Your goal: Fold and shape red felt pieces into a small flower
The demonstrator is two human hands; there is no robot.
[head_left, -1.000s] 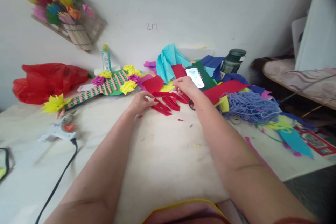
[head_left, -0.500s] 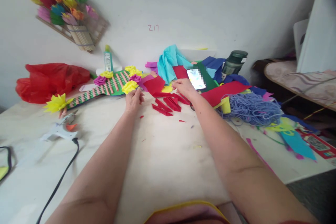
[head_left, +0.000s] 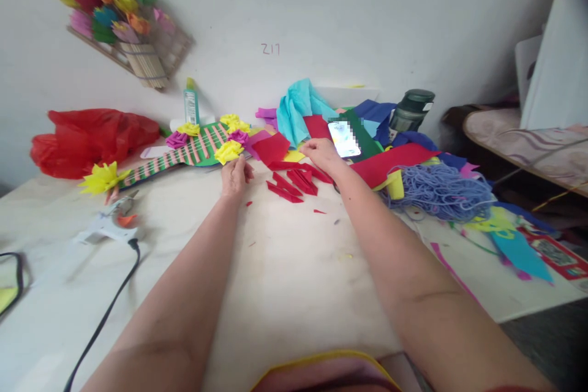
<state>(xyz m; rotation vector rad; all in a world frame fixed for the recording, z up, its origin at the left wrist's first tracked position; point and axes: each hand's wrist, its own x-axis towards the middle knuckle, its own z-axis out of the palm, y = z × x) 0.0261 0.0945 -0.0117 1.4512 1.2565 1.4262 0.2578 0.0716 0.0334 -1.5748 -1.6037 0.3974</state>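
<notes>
My left hand rests on the white table with its fingers bent, fingertips just below a yellow paper flower on a green and pink woven paper piece. Whether it holds anything is hidden. My right hand lies on a heap of folded red paper pieces and pinches a long red strip at the top of that heap. A red paper sheet lies just beyond.
A glue gun with a black cord lies at the left, beside a red plastic bag. A lit phone, coloured paper sheets, a dark bottle and blue yarn crowd the back right. Paper flowers hang on the wall.
My left hand left the red pieces and moved left and back to the edge of the woven piece. My right hand has stayed on the red paper.
</notes>
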